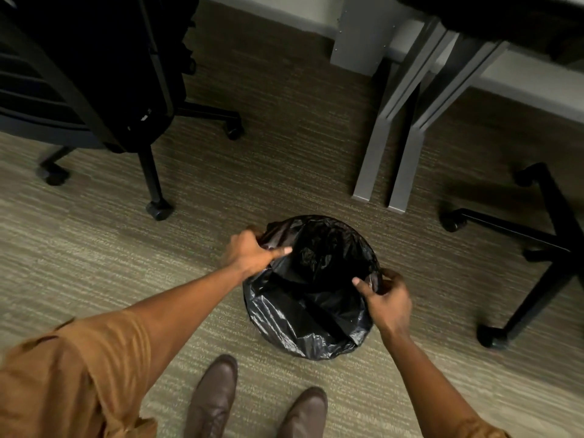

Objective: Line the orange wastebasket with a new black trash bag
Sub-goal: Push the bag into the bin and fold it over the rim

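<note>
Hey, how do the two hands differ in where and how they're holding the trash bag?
The left hand grips the trash bag at the far-left rim, while the right hand holds the right rim, nearer the person. The left hand's thumb points across the opening; the right hand pinches the plastic edge between thumb and fingers. Both are closed on the bag's edge, apparently folding it over the rim.

Glossy crinkled plastic trash bag [284,317]; matt ribbed carpet [94,248].
</note>
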`<state>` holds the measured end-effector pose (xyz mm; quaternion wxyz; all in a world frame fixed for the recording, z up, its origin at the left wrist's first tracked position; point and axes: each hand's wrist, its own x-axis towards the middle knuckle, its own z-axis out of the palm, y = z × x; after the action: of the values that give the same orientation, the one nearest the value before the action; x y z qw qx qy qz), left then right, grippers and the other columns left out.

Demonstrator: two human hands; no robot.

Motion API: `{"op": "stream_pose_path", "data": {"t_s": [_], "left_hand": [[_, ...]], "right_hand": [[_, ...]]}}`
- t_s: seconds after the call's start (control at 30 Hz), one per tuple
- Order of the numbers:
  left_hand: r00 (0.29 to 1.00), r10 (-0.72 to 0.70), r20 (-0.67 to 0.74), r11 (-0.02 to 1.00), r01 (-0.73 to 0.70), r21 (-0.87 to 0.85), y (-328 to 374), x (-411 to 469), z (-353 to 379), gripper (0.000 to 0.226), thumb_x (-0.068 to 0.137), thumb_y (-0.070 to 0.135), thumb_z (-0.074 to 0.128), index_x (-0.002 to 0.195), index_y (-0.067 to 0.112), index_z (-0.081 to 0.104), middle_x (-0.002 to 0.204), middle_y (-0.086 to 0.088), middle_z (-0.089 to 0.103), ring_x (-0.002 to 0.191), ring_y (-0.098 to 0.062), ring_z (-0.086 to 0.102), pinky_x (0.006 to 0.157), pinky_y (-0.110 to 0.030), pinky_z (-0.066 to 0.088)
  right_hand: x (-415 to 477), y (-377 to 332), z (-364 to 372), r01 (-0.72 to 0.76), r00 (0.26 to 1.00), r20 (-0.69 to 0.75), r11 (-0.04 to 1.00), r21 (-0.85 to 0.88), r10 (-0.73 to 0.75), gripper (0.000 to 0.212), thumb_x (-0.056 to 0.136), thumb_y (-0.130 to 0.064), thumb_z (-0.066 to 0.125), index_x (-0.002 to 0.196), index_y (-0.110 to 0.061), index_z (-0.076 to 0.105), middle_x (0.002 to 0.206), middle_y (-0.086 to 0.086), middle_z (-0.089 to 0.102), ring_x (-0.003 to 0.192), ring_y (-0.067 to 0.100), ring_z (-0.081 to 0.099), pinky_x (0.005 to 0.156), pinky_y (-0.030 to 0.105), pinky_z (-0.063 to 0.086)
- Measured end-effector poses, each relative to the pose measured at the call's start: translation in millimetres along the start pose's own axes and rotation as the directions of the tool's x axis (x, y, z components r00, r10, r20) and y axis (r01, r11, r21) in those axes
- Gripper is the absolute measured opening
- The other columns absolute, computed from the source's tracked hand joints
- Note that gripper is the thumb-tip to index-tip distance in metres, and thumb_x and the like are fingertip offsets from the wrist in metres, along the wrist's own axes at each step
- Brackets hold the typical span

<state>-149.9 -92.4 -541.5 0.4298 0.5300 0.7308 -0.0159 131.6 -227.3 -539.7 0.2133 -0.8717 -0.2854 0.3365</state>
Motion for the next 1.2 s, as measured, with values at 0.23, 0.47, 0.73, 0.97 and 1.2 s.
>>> {"op": "stream_pose_path", "data": {"t_s": [0.23, 0.47, 0.73, 0.97, 1.2], "left_hand": [[1.0, 0.029, 0.003, 0.997, -0.029, -0.071, -8, -6, 13, 0.038, 0.099, 0.02, 0.08, 0.133, 0.007, 0.071, 0.129, -0.014, 0.078, 0.122, -0.036, 0.073, 0.106, -0.044, 0.06], [0.921, 0.372, -0.115, 0.865, -0.3, 0.403, -20, -30, 12, 0.08, 0.103, 0.058, 0.062, 0.151, -0.002, 0.042, 0.15, -0.026, 0.053, 0.137, -0.04, 0.056, 0.112, -0.051, 0.053], [0.457, 0.769, 0.448, 0.085, -0.766, 0.637, -5, -52, 51, 0.055, 0.102, 0.054, 0.057, 0.122, 0.007, 0.075, 0.14, -0.02, 0.069, 0.145, -0.04, 0.053, 0.13, -0.05, 0.02], [0.616, 0.516, 0.596, 0.003, -0.697, 0.717, -3, -30, 57, 0.087, 0.105, 0.069, 0.028, 0.15, 0.002, 0.06, 0.176, -0.025, 0.033, 0.171, -0.041, 0.006, 0.136, -0.059, -0.011], [0.764, 0.261, 0.59, -0.188, -0.56, 0.807, -1, -13, 41, 0.131, 0.082, 0.103, 0.018, 0.17, 0.007, 0.031, 0.183, -0.024, 0.004, 0.164, -0.05, -0.03, 0.128, -0.066, -0.023]], "right_hand": [[0, 10, 11, -0.088, 0.979, 0.193, 0.989, 0.121, 0.063, 0.081, 0.064, -0.025, 0.101, 0.13, -0.025, 0.053, 0.124, -0.004, 0.071, 0.115, 0.025, 0.069, 0.099, 0.049, 0.059], [-1, 7, 5, -0.07, 0.988, 0.146, 0.991, 0.11, 0.054, 0.103, 0.075, -0.057, 0.088, 0.154, -0.017, 0.036, 0.15, 0.012, 0.057, 0.134, 0.034, 0.058, 0.11, 0.05, 0.051], [-25, -28, 26, 0.825, 0.521, 0.462, 0.286, -0.487, -0.717, 0.05, 0.084, -0.025, 0.064, 0.132, -0.012, 0.062, 0.147, 0.02, 0.051, 0.14, 0.04, 0.044, 0.113, 0.055, 0.041], [1, -33, 48, 0.798, 0.513, 0.776, -0.129, -0.588, -0.367, 0.088, 0.088, -0.064, 0.059, 0.159, -0.016, 0.039, 0.171, 0.022, 0.026, 0.16, 0.047, 0.007, 0.127, 0.063, 0.001], [25, -23, 48, 0.687, 0.6, 0.773, -0.363, -0.629, -0.205, 0.109, 0.084, -0.085, 0.041, 0.169, -0.02, 0.016, 0.175, 0.024, -0.002, 0.158, 0.051, -0.019, 0.118, 0.068, -0.024]]}}
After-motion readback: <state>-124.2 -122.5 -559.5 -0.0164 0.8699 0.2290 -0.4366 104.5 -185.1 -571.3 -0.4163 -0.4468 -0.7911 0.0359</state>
